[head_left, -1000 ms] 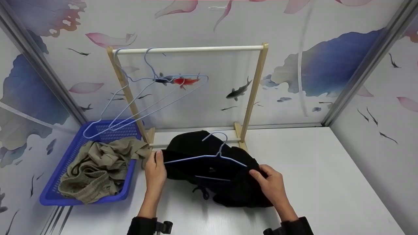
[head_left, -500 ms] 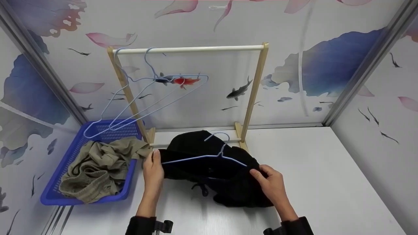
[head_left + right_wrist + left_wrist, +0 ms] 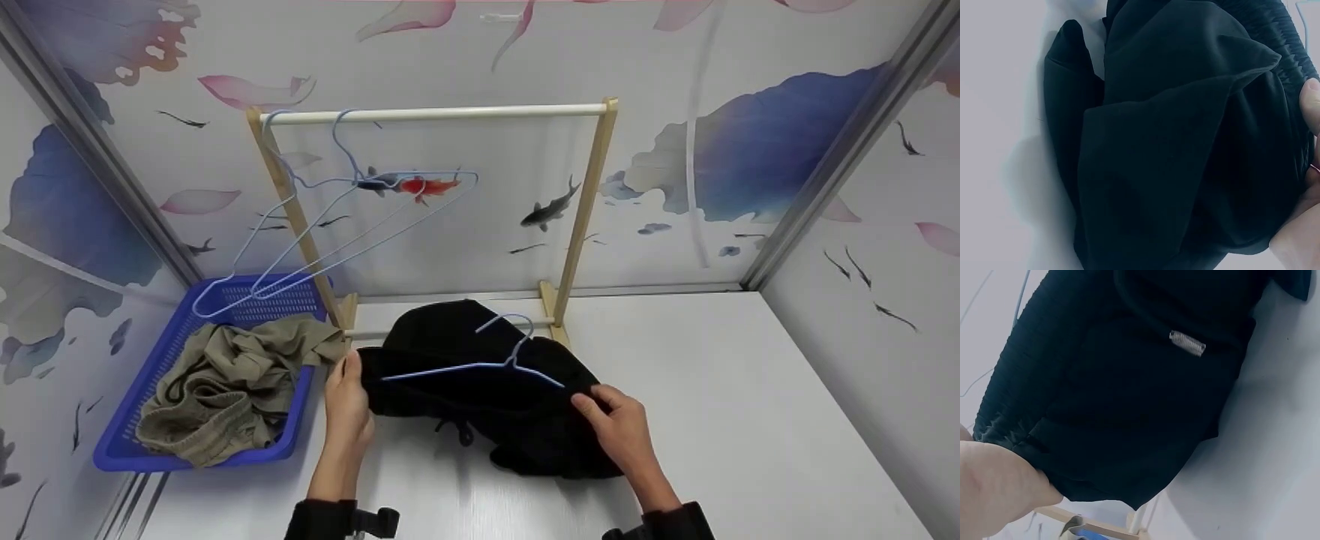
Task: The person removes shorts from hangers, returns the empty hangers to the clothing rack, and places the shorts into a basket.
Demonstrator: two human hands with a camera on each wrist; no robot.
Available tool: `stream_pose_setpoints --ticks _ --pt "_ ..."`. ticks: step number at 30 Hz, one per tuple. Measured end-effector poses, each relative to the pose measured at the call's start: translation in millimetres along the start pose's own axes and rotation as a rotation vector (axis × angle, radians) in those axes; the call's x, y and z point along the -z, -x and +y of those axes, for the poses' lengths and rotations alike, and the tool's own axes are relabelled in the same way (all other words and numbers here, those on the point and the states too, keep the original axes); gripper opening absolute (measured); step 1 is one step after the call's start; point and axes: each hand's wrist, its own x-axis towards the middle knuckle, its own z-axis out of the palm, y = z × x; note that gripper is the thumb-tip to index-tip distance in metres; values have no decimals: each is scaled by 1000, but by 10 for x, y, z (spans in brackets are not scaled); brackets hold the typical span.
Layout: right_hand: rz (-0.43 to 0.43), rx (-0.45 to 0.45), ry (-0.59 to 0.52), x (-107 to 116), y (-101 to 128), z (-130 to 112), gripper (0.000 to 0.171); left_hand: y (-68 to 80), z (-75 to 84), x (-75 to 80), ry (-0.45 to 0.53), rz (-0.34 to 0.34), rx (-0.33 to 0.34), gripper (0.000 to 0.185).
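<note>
Nearest to me, two dark sleeves came in over the white table (image 3: 750, 420), and both hands were on a black garment (image 3: 480, 405) that lay bunched in the middle of it. The left hand (image 3: 346, 409) had its fingers curled round the garment's left edge, at the ribbed band, which the left wrist view showed bunched against the palm. The right hand (image 3: 619, 431) pinched the right edge of the same band, thumb on top of the cloth; the right wrist view showed a fingertip pressed into the ribbing. Between the two hands the band was drawn out sideways. A pale blue wire hanger (image 3: 480, 364) lay on top of the garment, its hook pointing away from the person and its arms spread toward either hand.

Left of the left hand, a blue basket (image 3: 120, 442) sat at the table's edge with a crumpled khaki cloth (image 3: 225, 382) in it, one corner spilling over the rim toward the garment.

Behind the garment stood a wooden rack (image 3: 585, 217) with a white rail. Two more hangers (image 3: 330, 225) hung near its left end, tilted down toward the basket. Beyond that was a wall (image 3: 750, 150) painted with fish and petals.
</note>
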Motion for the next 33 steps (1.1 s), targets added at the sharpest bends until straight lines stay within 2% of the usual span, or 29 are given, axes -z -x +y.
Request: stream_pose_setpoints --ticks 9,20,22,27,29,33 --pt "10 -10 4 -33 4 31 19 -33 -31 20 215 -49 48 67" --pt "29 -4 -25 -53 21 21 28 -24 -92 43 577 -88 157 66" --pt "35 -16 -31 -61 18 13 27 -22 -107 57 659 -97 176 58" --pt "40 -85 -33 -56 5 -32 18 -6 -129 76 866 -141 211 25" --pt "41 -120 -39 -44 -2 -57 12 4 -131 71 909 -164 224 26" --pt "56 -158 -56 -17 -29 -108 8 18 -140 49 925 -170 247 22"
